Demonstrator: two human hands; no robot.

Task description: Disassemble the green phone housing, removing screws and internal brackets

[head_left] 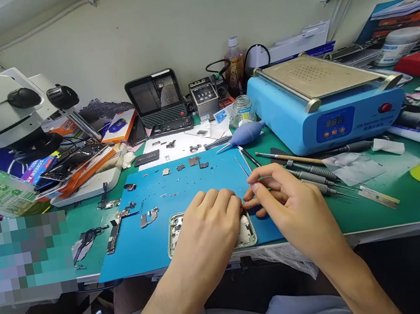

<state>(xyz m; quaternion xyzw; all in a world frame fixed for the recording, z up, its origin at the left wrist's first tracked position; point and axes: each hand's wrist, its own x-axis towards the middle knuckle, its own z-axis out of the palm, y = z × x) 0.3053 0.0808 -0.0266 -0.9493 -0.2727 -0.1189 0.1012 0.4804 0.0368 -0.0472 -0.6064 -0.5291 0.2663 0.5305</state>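
A pale green phone frame (251, 233), its inside facing up, lies at the front of the blue mat (139, 261). My left hand (215, 221) rests over its middle with curled fingers, covering much of it; what the fingertips grip is hidden. Just right of it, my right hand (291, 202) has its thumb and index finger pinched together near the frame's right end. Whatever sits in that pinch is too small or hidden to make out. Thin metal tips (241, 166) show just beyond the right fingers; I cannot tell whether they are held. Left of the frame lie a metal shield piece (149, 217) and a long circuit board (114, 236).
Screws and small parts dot the mat. A blue heating plate machine (308, 112) stands right, with several tools (314, 174) before it. An air blower (245, 133), a glass jar (243, 109) and a screen device (157, 98) are behind. A microscope (9, 105) overhangs the left.
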